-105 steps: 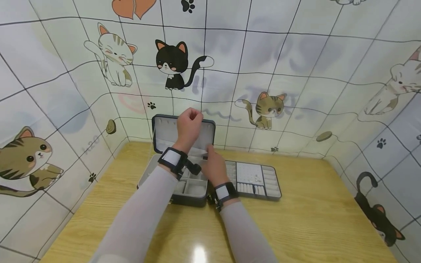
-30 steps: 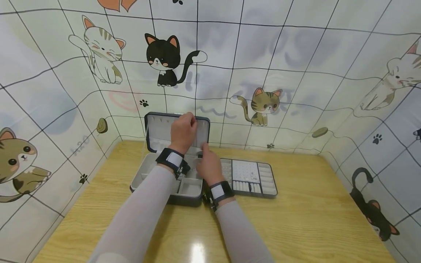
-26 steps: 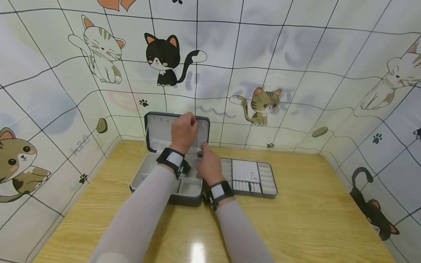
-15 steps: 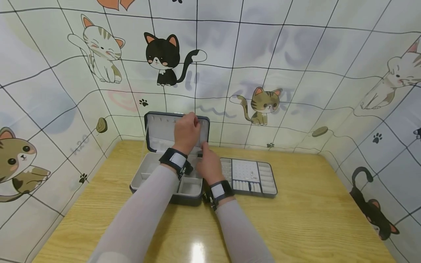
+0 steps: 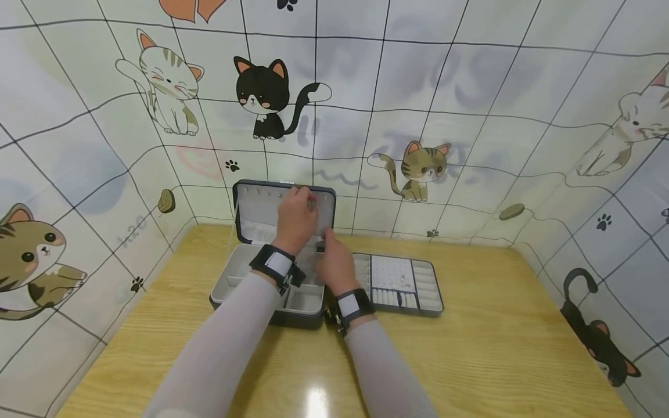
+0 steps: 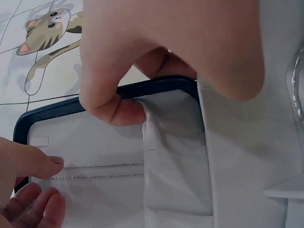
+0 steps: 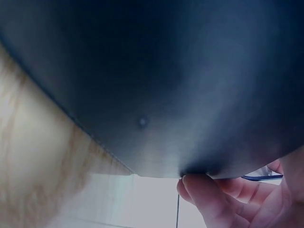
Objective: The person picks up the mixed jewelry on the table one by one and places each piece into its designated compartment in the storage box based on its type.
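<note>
An open jewelry box (image 5: 305, 319) stands on the table with its lid (image 6: 57, 107) upright. Inside the lid, a thin silver necklace (image 6: 104, 166) runs in two strands into the fabric pocket (image 6: 175, 156). My left hand (image 5: 296, 220) is at the lid's upper inside edge, thumb right at the chain, with a gap between thumb and fingertips. Where the strands meet the thumb is hidden. My right hand (image 5: 337, 264) grips the lid's right side, one fingertip at the pocket's edge and other fingers behind the rim. The box's dark outer wall (image 7: 142, 71) fills most of the right wrist view.
Right of the box lies a flat jewelry tray (image 5: 428, 290) with a pegboard-like panel (image 5: 389, 270), ring rolls and small earrings. White compartments (image 5: 305, 300) show in the box. A cloth with printed cats (image 5: 470, 87) hangs behind the table (image 5: 470, 360).
My left hand has come down a little from the lid's top edge, and its fingers look looser. The right hand keeps its place at the lid's side.
</note>
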Available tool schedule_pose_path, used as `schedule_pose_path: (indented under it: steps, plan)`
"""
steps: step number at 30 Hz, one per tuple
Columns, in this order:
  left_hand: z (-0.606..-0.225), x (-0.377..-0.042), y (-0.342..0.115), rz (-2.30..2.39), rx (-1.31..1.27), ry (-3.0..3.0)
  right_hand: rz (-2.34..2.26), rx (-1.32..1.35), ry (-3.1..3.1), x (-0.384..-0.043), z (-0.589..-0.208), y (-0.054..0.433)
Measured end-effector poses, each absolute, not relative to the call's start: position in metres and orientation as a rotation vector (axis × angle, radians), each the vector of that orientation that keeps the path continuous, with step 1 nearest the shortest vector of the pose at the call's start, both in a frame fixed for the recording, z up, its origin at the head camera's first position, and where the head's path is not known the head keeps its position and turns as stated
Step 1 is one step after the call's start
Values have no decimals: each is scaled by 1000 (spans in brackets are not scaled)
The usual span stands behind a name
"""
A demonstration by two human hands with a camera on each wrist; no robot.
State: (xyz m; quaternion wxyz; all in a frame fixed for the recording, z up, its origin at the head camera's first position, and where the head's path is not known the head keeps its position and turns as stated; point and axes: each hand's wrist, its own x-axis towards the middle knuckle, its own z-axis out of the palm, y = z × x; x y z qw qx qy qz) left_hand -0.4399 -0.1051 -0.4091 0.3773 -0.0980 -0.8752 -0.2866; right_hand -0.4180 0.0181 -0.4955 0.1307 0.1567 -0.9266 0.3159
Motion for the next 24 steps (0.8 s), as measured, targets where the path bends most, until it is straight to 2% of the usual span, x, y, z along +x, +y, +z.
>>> schedule_pose_path:
  steps: [16,24]
  plan:
    - [-407,-399,-108,-918,-332,-2203,905,474,-2677,-418,-494,17]
    - [-404,-379,-115,-1143,-204,-2279,919,527,-2674,-421,-496,20]
